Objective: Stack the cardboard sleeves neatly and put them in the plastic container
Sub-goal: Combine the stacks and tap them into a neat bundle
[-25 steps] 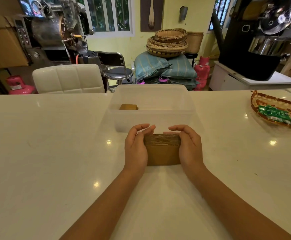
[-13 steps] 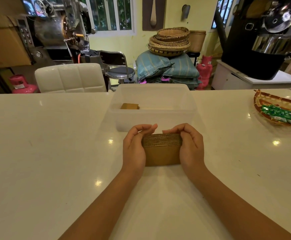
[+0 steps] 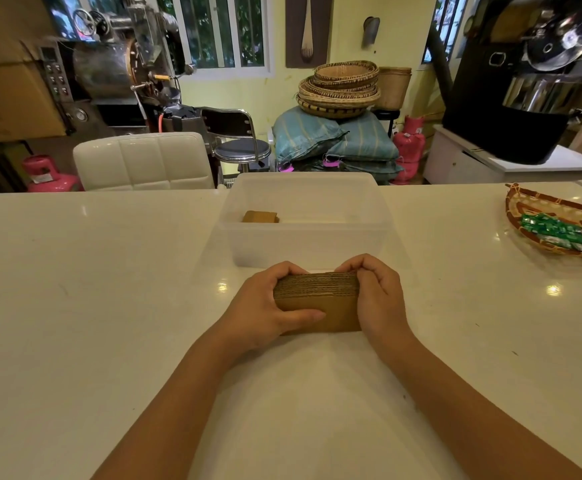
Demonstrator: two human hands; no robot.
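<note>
The left hand (image 3: 260, 311) is gripping the left end of the stack of cardboard sleeves (image 3: 319, 303): its thumb is lying flat across the near face and its fingers (image 3: 284, 270) are curling over the far top edge. The stack is standing on edge on the white bench (image 3: 109, 306), directly in front of the person, with its long axis running left to right between the two palms. The right hand (image 3: 379, 299) is clamping the right end, fingers bent and pressed onto the top of the stack. Both hands are equally near to it. The plastic container (image 3: 308, 244) is sitting just beyond the stack, on the far side, with its near wall close to the knuckles. A smaller sleeve pile (image 3: 260, 216) is lying inside at its left. The coming transfer is therefore likely to require a lift over the near wall and a short travel away from the person
</note>
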